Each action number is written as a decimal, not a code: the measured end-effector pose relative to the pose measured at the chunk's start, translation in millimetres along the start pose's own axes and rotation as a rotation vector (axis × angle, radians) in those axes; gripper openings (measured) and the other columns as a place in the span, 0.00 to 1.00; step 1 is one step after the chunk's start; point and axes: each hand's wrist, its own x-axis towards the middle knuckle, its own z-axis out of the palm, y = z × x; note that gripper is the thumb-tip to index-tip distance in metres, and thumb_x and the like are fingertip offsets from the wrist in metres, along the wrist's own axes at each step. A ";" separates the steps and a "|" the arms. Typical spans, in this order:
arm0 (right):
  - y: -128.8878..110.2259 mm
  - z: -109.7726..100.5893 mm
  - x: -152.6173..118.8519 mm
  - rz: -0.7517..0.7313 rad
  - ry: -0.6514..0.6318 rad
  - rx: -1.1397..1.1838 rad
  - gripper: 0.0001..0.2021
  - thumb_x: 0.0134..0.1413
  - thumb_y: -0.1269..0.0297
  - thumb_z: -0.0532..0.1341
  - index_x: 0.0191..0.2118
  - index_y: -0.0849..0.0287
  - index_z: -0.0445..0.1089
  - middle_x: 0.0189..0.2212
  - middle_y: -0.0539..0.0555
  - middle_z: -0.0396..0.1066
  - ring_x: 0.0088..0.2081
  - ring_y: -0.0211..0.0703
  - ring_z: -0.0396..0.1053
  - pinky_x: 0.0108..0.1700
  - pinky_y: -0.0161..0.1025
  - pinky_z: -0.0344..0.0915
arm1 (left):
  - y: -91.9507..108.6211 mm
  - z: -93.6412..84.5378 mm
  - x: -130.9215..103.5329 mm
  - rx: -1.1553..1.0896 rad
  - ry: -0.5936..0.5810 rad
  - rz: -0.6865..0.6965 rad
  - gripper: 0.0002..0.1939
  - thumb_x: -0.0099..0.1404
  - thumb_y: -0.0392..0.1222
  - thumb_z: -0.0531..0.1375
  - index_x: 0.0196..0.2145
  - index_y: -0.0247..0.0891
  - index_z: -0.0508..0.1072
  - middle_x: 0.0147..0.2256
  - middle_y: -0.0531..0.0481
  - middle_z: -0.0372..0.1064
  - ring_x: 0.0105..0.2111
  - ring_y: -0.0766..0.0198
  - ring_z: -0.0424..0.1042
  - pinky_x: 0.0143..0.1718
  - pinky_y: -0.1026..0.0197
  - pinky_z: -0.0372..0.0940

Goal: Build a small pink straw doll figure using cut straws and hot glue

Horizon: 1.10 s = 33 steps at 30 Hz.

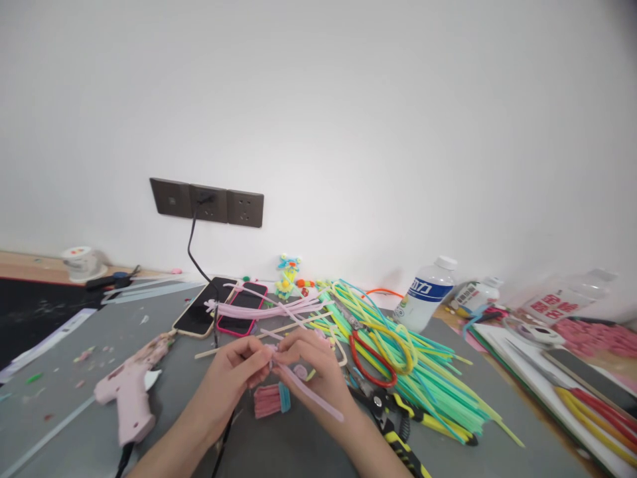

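Observation:
My left hand (245, 364) and my right hand (309, 362) meet at the middle of the table, fingertips pinched close together. Between them is a pale purple pipe cleaner (311, 393), one end of which sticks out over my right palm toward the lower right. Fingers partly hide the spot where it is bent or twisted. Just below the hands lies a small pink and blue fuzzy piece (271, 399). More pale purple pipe cleaners (271, 309) lie behind the hands, across two phones (203, 312).
A pink glue gun (130, 392) lies at the left. To the right are many green and yellow pipe cleaners (442, 385), red-handled scissors (371, 365), yellow-black pliers (385, 415) and a bottle (428, 295). A small figure (287, 275) stands by the wall.

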 end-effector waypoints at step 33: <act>-3.6 -23.3 7.8 0.620 -0.343 0.730 0.14 0.50 0.55 0.70 0.30 0.61 0.72 0.26 0.48 0.70 0.29 0.35 0.65 0.34 0.34 0.61 | -7.4 -1.4 -3.0 -0.046 -0.369 -0.189 0.18 0.55 0.51 0.70 0.24 0.33 0.73 0.18 0.57 0.58 0.19 0.73 0.53 0.23 0.66 0.46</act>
